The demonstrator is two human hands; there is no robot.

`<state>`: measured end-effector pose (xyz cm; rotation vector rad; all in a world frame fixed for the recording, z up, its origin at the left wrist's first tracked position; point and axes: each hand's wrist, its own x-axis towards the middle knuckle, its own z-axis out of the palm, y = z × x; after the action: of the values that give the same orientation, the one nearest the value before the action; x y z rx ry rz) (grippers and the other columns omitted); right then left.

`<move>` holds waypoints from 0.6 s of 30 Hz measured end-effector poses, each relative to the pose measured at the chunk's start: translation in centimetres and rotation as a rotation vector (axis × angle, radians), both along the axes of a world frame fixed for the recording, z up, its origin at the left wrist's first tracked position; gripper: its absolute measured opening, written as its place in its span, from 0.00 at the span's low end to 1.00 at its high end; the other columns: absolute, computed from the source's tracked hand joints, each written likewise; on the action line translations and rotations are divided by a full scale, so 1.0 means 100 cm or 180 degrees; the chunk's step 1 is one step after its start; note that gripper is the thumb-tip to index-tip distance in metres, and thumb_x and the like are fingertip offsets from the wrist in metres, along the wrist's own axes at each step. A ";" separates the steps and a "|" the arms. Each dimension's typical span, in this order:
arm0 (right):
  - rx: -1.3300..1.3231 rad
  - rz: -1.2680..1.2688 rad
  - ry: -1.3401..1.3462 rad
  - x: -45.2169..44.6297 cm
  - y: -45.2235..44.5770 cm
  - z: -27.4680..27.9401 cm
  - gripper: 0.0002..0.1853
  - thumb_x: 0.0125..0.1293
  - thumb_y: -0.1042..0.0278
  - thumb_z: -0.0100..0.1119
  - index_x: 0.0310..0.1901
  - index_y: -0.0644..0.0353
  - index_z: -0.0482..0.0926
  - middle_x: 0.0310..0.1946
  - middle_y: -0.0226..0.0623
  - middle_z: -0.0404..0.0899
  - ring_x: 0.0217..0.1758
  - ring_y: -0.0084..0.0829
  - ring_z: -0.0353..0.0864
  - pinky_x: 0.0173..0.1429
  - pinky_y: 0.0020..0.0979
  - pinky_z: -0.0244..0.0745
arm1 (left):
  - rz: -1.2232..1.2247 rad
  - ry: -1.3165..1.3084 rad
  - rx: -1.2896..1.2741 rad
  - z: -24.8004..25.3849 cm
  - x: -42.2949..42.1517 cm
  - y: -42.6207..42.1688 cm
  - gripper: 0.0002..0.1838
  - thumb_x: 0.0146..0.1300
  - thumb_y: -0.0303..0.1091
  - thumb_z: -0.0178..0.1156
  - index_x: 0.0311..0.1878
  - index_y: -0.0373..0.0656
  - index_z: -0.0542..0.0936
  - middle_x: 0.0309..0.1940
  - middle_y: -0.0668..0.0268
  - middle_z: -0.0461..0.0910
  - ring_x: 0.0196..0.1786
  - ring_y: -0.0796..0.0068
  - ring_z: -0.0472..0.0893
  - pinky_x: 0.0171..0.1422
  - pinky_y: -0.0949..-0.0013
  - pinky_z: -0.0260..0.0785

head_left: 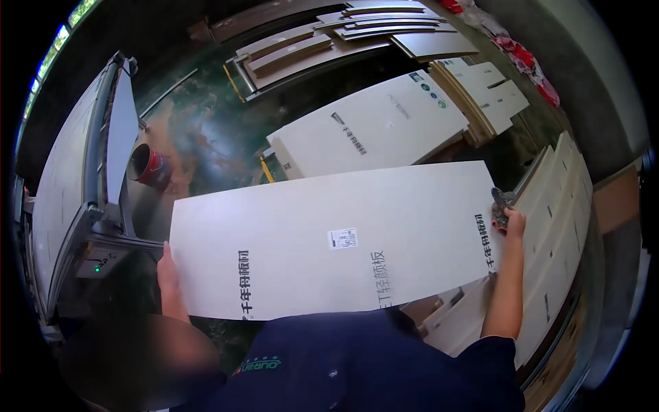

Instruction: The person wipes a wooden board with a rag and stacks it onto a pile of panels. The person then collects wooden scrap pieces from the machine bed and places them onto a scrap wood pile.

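Workshop interior w/ a glossy green flr (213, 130), patches of it reflecting light. Daylight enters via a narrow window strip (49, 60), upper L, greenery (81, 12) outside. 1 gray wall (570, 41) curves down at R, red-and-white bundles (525, 58) along its base; 1 red bucket (161, 173) sits at L, nr a machine's green light (97, 270).

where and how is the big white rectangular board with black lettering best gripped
Best gripped, I think, at mid-height on its two short ends, one hand coming in from each side: the board is long, flat and thin, and its broad printed face shows no handle or cutout to hook.
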<state>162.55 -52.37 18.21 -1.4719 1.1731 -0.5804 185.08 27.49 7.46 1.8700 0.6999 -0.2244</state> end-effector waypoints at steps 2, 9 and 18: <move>-0.0151 0.0149 0.0173 0.054 -0.043 0.013 0.11 0.61 0.73 0.51 0.39 0.71 0.80 0.26 0.42 0.80 0.17 0.34 0.78 0.17 0.31 0.73 | 0.0138 0.0198 0.0015 0.016 0.015 -0.033 0.37 0.73 0.59 0.42 0.57 0.28 0.77 0.51 0.57 0.82 0.52 0.66 0.79 0.61 0.67 0.65; -0.0202 0.0354 0.0600 0.212 -0.130 0.019 0.11 0.60 0.74 0.50 0.38 0.71 0.81 0.25 0.38 0.81 0.17 0.30 0.77 0.19 0.29 0.72 | 0.0450 0.0546 0.0352 0.026 0.062 -0.122 0.36 0.73 0.58 0.44 0.59 0.28 0.75 0.52 0.58 0.81 0.53 0.66 0.78 0.61 0.68 0.66; -0.0358 0.0491 0.0631 0.304 -0.173 0.025 0.08 0.60 0.76 0.52 0.33 0.70 0.80 0.22 0.40 0.79 0.14 0.33 0.77 0.15 0.29 0.69 | 0.0486 0.0383 -0.0036 -0.051 0.133 -0.129 0.35 0.72 0.58 0.45 0.57 0.30 0.77 0.51 0.57 0.81 0.51 0.66 0.80 0.59 0.66 0.69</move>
<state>192.90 -69.68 20.69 -1.7306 1.1807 -0.4070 198.36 14.59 2.33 1.7936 0.9179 -0.2430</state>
